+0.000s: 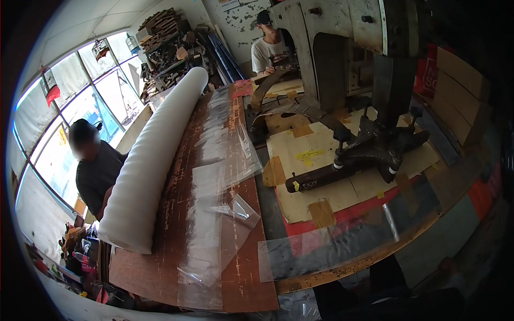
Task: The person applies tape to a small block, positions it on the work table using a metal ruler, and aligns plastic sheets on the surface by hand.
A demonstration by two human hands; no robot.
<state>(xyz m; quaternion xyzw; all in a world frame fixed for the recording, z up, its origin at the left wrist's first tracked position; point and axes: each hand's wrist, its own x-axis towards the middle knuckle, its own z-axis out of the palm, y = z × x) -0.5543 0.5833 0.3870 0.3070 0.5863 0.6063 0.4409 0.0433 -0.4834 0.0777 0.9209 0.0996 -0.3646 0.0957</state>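
Note:
Neither my left hand nor my right hand shows clearly. A dim, blurred shape (448, 267) lies in shadow at the lower right; I cannot make out what it is. Dark trousers (342, 299) appear below the curved table edge. Nearest to me, a clear plastic sheet (300, 255) covers the front of the worktable. Beyond it stands a heavy press machine (396, 80), with a dark metal clamp foot (369, 152) over a yellowish board (300, 200) patched with brown tape. To the left, clear plastic film (206, 214) lies along a reddish-brown board (147, 278).
A long roll of white foam (152, 166) rests on the brown board's left side. One person (93, 166) stands behind it by the windows; another person (267, 51) is behind the press. Stacked scraps (166, 51) fill a back shelf. Cardboard (463, 85) stands at the right.

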